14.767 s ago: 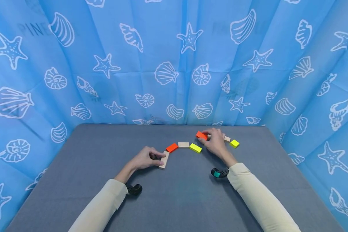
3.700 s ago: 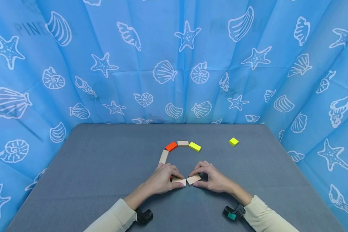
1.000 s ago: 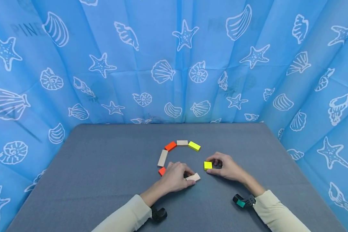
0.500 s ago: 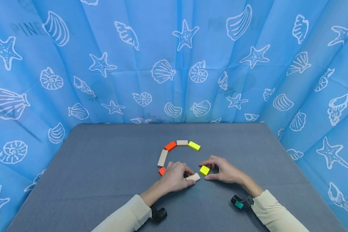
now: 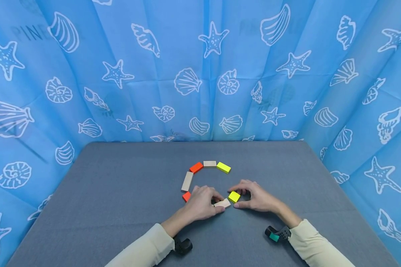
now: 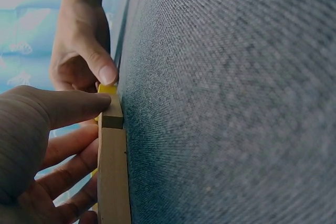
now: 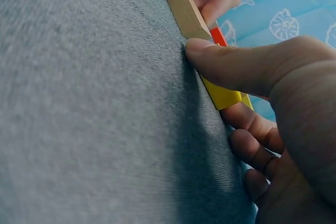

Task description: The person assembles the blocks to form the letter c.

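My left hand point(image 5: 201, 204) pinches a plain wooden block point(image 5: 222, 203) between thumb and fingers on the grey table. Another plain block point(image 6: 113, 171) lies end to end with it in the left wrist view, mostly covered by that hand in the head view. At its right end, my right hand point(image 5: 258, 197) holds a yellow block point(image 5: 234, 197) by two sides, thumb nearer me. In the right wrist view, the yellow block point(image 7: 223, 94) sits right at the wooden block's end, its corner hidden by the thumb. Left of my left hand, a red block point(image 5: 186, 196) shows partly.
The row curves on through an upright-running wooden block point(image 5: 187, 181), a red block point(image 5: 196, 167), a wooden block point(image 5: 209, 164) and a yellow block point(image 5: 224, 167). A gap lies between the two yellow blocks. A blue shell-print curtain point(image 5: 200, 92) stands behind the table point(image 5: 127, 178).
The red and wooden blocks from the far right now form the near side of the curve. My right hand has brought the last yellow block over, turning it and sliding it left to the row's end.
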`<state>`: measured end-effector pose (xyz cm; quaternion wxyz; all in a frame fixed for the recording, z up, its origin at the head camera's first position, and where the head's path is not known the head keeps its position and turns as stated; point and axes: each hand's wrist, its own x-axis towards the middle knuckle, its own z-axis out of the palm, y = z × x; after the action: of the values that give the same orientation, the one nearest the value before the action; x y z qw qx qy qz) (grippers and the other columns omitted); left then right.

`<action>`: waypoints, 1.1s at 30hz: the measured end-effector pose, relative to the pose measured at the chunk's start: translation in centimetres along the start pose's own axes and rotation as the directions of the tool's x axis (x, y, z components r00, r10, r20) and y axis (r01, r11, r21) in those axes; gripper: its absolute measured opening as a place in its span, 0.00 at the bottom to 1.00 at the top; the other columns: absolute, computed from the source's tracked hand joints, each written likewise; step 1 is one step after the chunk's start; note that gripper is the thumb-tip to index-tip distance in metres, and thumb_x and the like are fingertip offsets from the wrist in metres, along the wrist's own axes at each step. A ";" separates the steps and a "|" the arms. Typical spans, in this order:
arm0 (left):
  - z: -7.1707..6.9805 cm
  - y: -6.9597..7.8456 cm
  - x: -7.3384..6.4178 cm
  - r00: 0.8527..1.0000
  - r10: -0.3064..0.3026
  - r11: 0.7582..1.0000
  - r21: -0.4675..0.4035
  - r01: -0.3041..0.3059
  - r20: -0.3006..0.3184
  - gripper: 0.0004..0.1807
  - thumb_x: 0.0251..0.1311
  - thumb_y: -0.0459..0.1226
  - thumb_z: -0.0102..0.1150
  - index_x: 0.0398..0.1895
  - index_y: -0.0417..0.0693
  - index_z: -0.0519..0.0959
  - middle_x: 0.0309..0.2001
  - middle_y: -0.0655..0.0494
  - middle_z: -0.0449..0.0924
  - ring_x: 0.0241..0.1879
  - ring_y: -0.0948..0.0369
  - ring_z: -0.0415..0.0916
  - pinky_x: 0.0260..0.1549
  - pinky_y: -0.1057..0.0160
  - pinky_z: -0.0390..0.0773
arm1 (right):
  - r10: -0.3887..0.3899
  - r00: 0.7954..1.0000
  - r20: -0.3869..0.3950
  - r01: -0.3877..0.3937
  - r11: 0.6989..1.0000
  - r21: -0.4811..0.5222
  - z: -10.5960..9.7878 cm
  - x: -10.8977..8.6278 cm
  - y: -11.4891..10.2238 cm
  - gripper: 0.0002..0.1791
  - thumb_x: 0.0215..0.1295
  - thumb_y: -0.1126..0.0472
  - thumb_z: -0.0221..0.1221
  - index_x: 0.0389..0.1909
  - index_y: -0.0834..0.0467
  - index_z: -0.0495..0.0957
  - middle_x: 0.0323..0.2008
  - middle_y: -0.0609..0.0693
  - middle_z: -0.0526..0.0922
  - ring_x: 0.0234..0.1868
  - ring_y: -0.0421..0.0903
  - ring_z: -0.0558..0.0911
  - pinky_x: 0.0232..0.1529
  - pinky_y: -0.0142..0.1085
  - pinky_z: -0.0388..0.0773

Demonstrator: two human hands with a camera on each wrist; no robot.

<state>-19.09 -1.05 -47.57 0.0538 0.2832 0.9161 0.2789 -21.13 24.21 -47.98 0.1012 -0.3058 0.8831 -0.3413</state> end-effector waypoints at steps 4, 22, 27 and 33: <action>0.0 0.0 -0.1 1.000 0.001 1.000 0.002 -0.001 -0.004 0.13 0.57 0.46 0.75 0.45 0.57 0.90 0.28 0.70 0.77 0.33 0.70 0.68 0.40 0.58 0.62 | -0.009 1.000 -0.008 0.009 1.000 0.007 0.1 0.0 -0.1 0.25 0.60 0.50 0.72 0.58 0.49 0.82 0.38 0.40 0.76 0.39 0.43 0.70 0.43 0.45 0.57; 0.0 0.0 -0.2 0.999 0.027 1.000 0.014 -0.027 -0.018 0.14 0.58 0.47 0.74 0.45 0.56 0.90 0.29 0.70 0.76 0.32 0.70 0.67 0.40 0.58 0.61 | -0.009 1.000 -0.015 0.010 0.999 0.042 0.5 0.0 0.0 0.25 0.59 0.48 0.73 0.57 0.47 0.83 0.39 0.39 0.78 0.43 0.43 0.73 0.45 0.46 0.55; 0.0 0.1 -0.2 0.999 0.029 0.999 0.017 -0.029 -0.015 0.14 0.58 0.46 0.74 0.45 0.55 0.90 0.29 0.70 0.76 0.32 0.70 0.67 0.40 0.58 0.61 | -0.011 1.000 -0.021 0.012 0.999 0.045 0.4 -0.1 0.0 0.25 0.59 0.49 0.74 0.57 0.48 0.83 0.38 0.39 0.78 0.42 0.43 0.73 0.44 0.46 0.56; -0.1 0.0 -0.2 0.999 0.029 0.999 0.017 -0.029 -0.013 0.14 0.58 0.47 0.74 0.45 0.56 0.90 0.29 0.70 0.77 0.32 0.70 0.67 0.39 0.58 0.61 | -0.019 0.999 -0.028 0.020 0.999 0.046 0.4 -0.1 -0.1 0.25 0.58 0.50 0.74 0.56 0.49 0.83 0.37 0.40 0.77 0.41 0.42 0.73 0.44 0.46 0.56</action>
<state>-18.90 -1.19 -47.50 0.0413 0.2952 0.9145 0.2737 -20.85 24.04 -48.20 0.0928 -0.3070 0.8733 -0.3668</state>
